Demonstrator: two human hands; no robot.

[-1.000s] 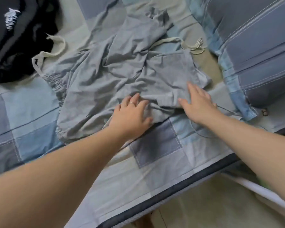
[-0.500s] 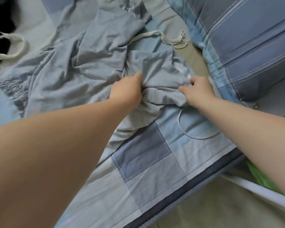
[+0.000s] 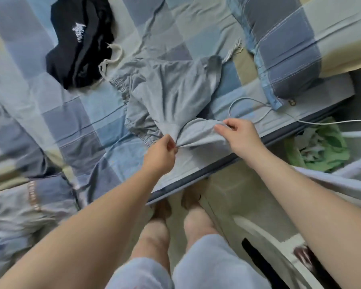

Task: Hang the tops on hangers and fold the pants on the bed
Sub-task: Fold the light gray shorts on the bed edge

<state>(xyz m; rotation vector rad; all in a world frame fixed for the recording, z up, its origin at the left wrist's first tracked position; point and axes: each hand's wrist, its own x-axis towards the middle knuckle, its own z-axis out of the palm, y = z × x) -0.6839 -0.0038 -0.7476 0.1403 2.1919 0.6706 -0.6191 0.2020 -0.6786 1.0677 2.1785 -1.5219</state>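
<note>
Nearest, we are logging two hands: the left hand [image 3: 162, 155] is pinching a fold of the grey pants [image 3: 171, 94] between thumb and curled fingers. The right hand [image 3: 241, 136] is gripping the same near edge just beside it, fingers curled over the cloth. The pants, one pair, are lying crumpled on the bed [image 3: 61, 122] close to its near edge. Their gathered waistband is running down the left side, and one pale drawstring [image 3: 119, 52] is trailing at the far end. We are judging the fold as only beginning: nothing is lying squared or stacked, and the cloth is bunching between the hands rather than doubling over. Just beyond the right hand, one white cable [image 3: 229, 108] is looping over the sheet. Farther off, one black garment [image 3: 79, 40] with white lettering is sitting in a heap, untouched; whether it is a top or pants we are unable to tell. One checked pillow [image 3: 279, 49] is lying at the far right. We are counting no hangers in view, so the hanging is, in our judgement, not yet started.
</note>
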